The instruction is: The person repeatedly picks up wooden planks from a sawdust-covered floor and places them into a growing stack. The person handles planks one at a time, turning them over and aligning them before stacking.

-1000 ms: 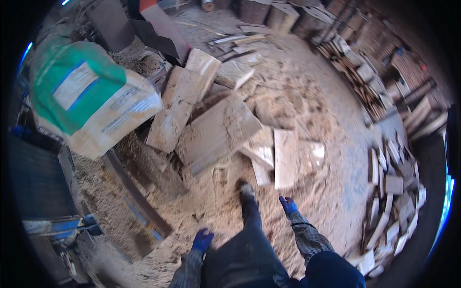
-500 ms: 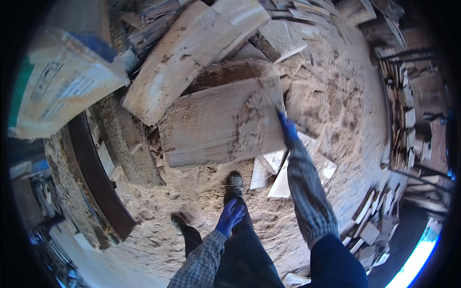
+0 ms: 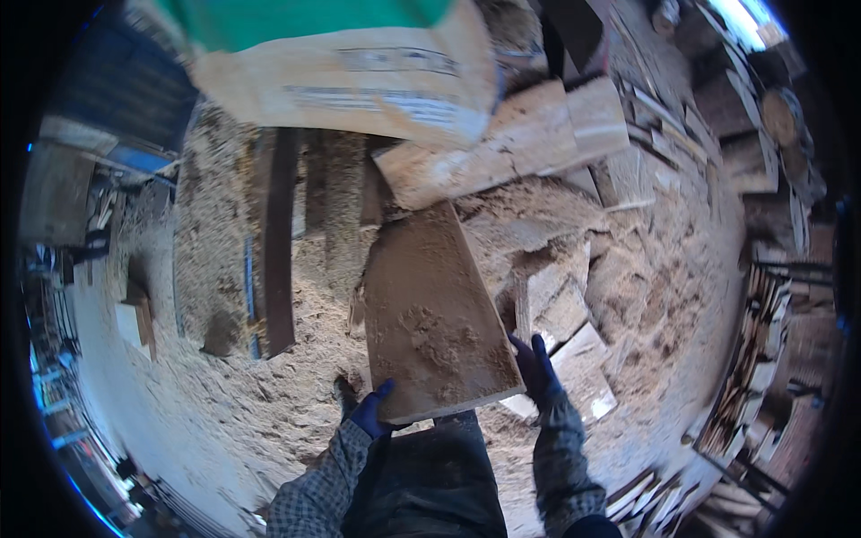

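A thick wooden board (image 3: 417, 278), strewn with sawdust, slants away in front of my legs, with its near end lifted toward me. My left hand (image 3: 372, 410), in a blue glove, grips the near left corner, thumb on top and fingers out of sight beneath. At the near right edge my right hand (image 3: 535, 368), also gloved in blue, holds the board with its thumb raised beside it. The far end of the board lies close to another long wooden board (image 3: 502, 148).
A white and green sack (image 3: 359, 81) is at the top. A dark brown beam (image 3: 281, 242) lies to the left. Broken wood pieces (image 3: 581, 363) rest on sawdust at the right. Stacked wood strips (image 3: 749, 341) stand along the far right.
The board has turned from lying crosswise to pointing away from me, and its near end has come closer. My left hand has taken hold of it; my view has swung left.
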Demonstrator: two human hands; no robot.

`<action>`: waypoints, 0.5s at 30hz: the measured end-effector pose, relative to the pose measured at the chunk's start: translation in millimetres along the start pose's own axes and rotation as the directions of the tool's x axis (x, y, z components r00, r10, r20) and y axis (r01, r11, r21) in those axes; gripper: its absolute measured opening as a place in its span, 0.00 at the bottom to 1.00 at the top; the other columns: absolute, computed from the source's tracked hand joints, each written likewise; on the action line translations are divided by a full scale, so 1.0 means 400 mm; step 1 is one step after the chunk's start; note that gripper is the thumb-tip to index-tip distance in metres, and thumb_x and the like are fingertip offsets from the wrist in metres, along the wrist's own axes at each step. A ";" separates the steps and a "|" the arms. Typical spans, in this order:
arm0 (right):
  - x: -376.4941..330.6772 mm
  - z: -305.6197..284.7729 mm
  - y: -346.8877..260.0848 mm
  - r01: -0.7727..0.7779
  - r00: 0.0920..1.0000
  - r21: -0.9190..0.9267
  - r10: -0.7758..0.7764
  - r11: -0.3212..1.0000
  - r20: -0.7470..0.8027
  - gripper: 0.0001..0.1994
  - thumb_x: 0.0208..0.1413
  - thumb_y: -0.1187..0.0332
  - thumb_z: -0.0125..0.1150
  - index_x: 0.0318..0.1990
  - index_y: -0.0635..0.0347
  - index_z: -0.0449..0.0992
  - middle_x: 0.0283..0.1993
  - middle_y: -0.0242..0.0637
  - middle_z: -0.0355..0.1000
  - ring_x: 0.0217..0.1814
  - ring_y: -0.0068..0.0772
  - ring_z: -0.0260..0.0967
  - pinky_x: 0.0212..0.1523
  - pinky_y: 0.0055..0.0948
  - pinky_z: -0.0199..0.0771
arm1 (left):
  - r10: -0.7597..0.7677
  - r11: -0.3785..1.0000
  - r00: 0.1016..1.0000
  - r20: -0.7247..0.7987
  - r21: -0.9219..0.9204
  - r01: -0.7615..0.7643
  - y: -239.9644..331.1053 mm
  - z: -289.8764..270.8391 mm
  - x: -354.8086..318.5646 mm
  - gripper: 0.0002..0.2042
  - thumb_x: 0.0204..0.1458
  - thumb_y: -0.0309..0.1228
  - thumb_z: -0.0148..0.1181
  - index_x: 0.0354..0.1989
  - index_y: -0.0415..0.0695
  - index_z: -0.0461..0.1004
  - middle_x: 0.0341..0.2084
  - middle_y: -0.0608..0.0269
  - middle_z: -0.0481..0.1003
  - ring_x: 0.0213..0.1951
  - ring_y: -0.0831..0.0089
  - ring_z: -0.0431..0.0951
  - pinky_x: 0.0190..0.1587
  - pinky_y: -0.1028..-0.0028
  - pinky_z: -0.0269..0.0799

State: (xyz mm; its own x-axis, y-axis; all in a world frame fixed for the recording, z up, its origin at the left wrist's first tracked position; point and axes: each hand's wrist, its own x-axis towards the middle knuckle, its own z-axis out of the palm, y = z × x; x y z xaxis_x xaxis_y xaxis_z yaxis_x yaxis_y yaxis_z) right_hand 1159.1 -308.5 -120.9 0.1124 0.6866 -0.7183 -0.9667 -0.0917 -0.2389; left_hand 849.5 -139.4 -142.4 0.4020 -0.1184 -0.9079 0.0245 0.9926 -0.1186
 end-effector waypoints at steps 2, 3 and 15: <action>0.063 0.093 -0.050 0.089 0.980 -0.880 -0.197 0.467 -0.005 0.34 0.56 0.48 0.53 0.63 0.62 0.55 0.55 0.42 0.66 0.57 0.35 0.63 0.61 0.35 0.57 | 0.042 0.999 0.999 -0.001 0.033 -0.042 0.009 0.006 -0.012 0.24 0.51 0.42 0.58 0.55 0.48 0.65 0.49 0.59 0.71 0.50 0.59 0.72 0.51 0.54 0.70; 0.054 0.182 -0.064 -0.012 0.994 -0.809 -0.080 0.588 -0.073 0.32 0.57 0.52 0.53 0.63 0.62 0.56 0.56 0.42 0.65 0.56 0.35 0.63 0.59 0.32 0.60 | 0.079 0.997 0.995 0.053 -0.015 -0.079 0.010 -0.007 -0.011 0.23 0.51 0.41 0.58 0.55 0.47 0.66 0.49 0.58 0.71 0.50 0.59 0.72 0.50 0.54 0.70; -0.203 0.524 0.467 -0.233 0.945 -0.673 -0.001 0.702 -0.328 0.22 0.51 0.59 0.60 0.51 0.62 0.70 0.42 0.41 0.74 0.40 0.36 0.73 0.40 0.34 0.75 | 0.068 0.975 0.951 0.301 -0.223 0.001 0.031 -0.422 -0.586 0.24 0.48 0.40 0.61 0.51 0.41 0.68 0.42 0.53 0.75 0.42 0.61 0.77 0.47 0.64 0.73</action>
State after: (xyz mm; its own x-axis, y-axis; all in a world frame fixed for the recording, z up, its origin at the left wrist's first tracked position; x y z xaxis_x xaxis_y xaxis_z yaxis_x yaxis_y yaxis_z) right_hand 921.2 -230.2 29.9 0.1828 0.4120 -0.8926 -0.5502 -0.7096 -0.4402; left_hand 601.2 -103.8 1.2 0.6594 -0.0378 -0.7508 -0.1799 0.9618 -0.2065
